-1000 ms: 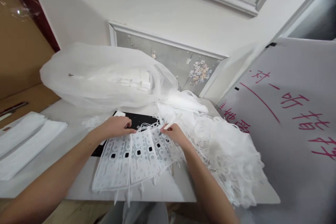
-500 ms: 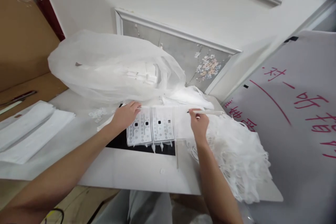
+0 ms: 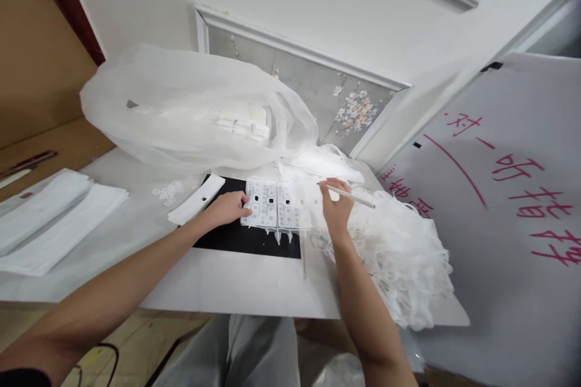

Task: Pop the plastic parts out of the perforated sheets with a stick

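Your L fingers (image 3: 240, 204) lie flat, uncurled, on the left edge of the white punched sheet (image 3: 272, 211), L hand (image 3: 224, 210) pressing it onto the black mat (image 3: 236, 240). R fingers (image 3: 327, 190) are pinched round a thin white stick (image 3: 354, 197), R hand (image 3: 336, 210) at the sheet's right edge. Sheet lies flat on the mat, mid-table (image 3: 227, 284), w/ a white strip (image 3: 197, 207) just left, a heap of white trimmings (image 3: 403, 254) right & a clear bag (image 3: 190, 115) behind.

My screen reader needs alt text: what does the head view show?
A person's left hand rests on a white perforated sheet lying on a black mat, while the right hand holds a thin white stick beside it. White offcuts pile up at right; a filmy bag sits behind.
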A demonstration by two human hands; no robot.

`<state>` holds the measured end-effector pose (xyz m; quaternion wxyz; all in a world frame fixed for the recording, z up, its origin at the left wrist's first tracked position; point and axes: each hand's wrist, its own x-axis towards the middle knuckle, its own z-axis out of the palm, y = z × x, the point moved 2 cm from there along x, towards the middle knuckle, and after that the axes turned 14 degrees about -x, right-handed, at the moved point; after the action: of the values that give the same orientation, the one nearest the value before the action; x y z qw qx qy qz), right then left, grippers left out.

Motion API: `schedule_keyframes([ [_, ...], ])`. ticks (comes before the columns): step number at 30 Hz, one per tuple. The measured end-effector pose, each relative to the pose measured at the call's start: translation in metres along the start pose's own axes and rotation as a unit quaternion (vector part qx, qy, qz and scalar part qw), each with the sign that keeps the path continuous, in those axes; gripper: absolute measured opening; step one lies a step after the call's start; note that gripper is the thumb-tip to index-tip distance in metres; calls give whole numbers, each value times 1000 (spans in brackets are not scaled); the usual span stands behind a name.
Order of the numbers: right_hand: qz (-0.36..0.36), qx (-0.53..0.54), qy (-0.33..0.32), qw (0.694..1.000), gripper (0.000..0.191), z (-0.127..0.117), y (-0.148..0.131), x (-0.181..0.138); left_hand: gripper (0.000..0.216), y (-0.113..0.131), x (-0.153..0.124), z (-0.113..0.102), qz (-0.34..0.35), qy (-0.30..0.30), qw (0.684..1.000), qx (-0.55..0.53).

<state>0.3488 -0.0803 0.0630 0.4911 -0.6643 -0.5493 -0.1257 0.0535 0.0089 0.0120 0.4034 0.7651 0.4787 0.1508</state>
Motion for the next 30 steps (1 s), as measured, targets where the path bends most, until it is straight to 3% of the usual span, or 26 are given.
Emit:
schedule_keyframes([
  [2, 18, 103, -92, 990, 19, 10, -32, -21, 31, -1, 3, 4, 22, -2, 999, -38],
  [5, 67, 222, -208, 950, 16, 32, -74, -61, 33, -2, 3, 4, 32, -12, 989, -145],
  [8, 87, 286, -274, 914, 15, 53, -97, -89, 66, 1, -2, -2, 25, -49, 953, -299],
  [11, 123, 291, -277, 907, 17, 66, -100, -94, 101, 5, -8, -10, 29, -119, 925, -361],
  [16, 173, 289, -280, 899, 24, 78, -91, -88, 85, 1, -10, -17, 4, -238, 928, -287],
  [22, 124, 250, -328, 902, 25, 80, -94, -92, 93, 1, -11, -18, -16, -273, 914, -298],
  [30, 93, 223, -354, 903, 26, 81, -95, -91, 95, 0, -13, -16, -51, -264, 898, -347],
])
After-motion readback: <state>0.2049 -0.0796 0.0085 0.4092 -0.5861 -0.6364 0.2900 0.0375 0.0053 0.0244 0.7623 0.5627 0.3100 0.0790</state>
